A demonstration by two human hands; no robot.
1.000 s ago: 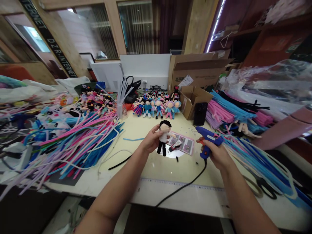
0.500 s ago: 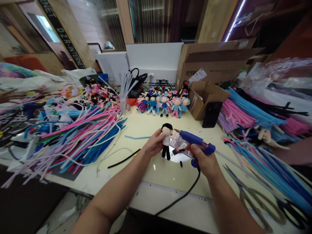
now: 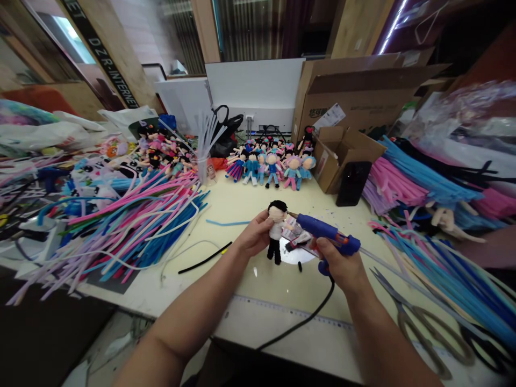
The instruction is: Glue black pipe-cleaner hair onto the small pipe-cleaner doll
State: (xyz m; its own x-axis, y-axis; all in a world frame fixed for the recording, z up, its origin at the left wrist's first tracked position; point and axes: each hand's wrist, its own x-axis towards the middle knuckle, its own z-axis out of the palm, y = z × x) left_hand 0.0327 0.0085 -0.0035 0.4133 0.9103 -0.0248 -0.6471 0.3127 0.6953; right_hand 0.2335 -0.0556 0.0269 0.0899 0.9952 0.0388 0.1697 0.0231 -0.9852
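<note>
My left hand (image 3: 253, 235) is closed round a small doll (image 3: 276, 230) with black hair, a white top and black legs, held upright above the table. My right hand (image 3: 337, 263) grips a blue glue gun (image 3: 324, 231); its nozzle touches the doll's head from the right. The gun's black cord (image 3: 298, 322) trails off over the table's near edge. Under the doll lie a white disc (image 3: 293, 255) and a printed card, partly hidden.
Heaps of coloured pipe cleaners (image 3: 133, 226) fill the left and also the right (image 3: 435, 258). A row of finished dolls (image 3: 270, 164) stands at the back by cardboard boxes (image 3: 342, 156). Scissors (image 3: 423, 317) lie at my right; a loose black stem (image 3: 205, 259) is left of my hand.
My right hand has swung the glue gun leftward from beside the pipe cleaners up to the doll's head. The doll stays in my left hand; the camera tilted down slightly.
</note>
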